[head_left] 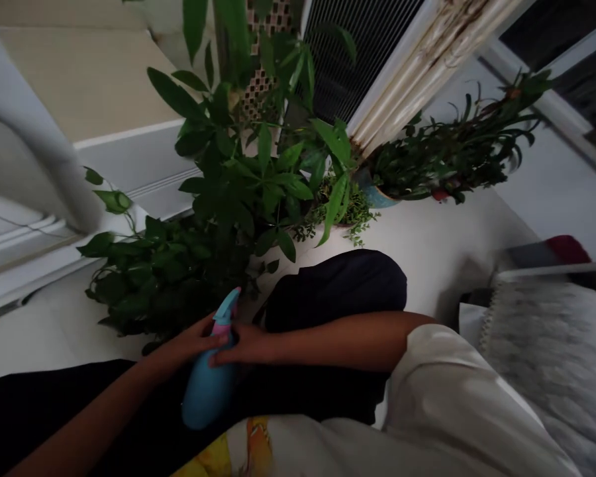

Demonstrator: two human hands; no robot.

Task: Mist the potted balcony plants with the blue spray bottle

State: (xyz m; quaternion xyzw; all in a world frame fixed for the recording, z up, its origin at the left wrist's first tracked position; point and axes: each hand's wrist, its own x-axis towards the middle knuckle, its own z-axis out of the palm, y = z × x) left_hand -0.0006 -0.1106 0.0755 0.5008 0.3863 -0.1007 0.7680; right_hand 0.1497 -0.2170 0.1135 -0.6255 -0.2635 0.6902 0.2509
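A blue spray bottle (208, 391) with a pink collar and blue spray head leans across my lap, its head pointing away from me. My left hand (204, 336) is wrapped round its neck from the left. From the right, my right hand (243, 343) grips the upper body, thumb across the front. The far-side fingers of both hands are hidden behind the bottle. Just beyond the spray head stand leafy green potted plants: a low bushy one (153, 278) to the left and a taller broad-leaved one (258, 179) behind.
A small trailing plant (347, 209) and a blue pot (377, 193) of long-leaved plants stand on the pale floor (457, 245). A white column (402, 73) rises behind them. To the right is a grey fluffy cover (551, 351); a white ledge (129, 136) is at left.
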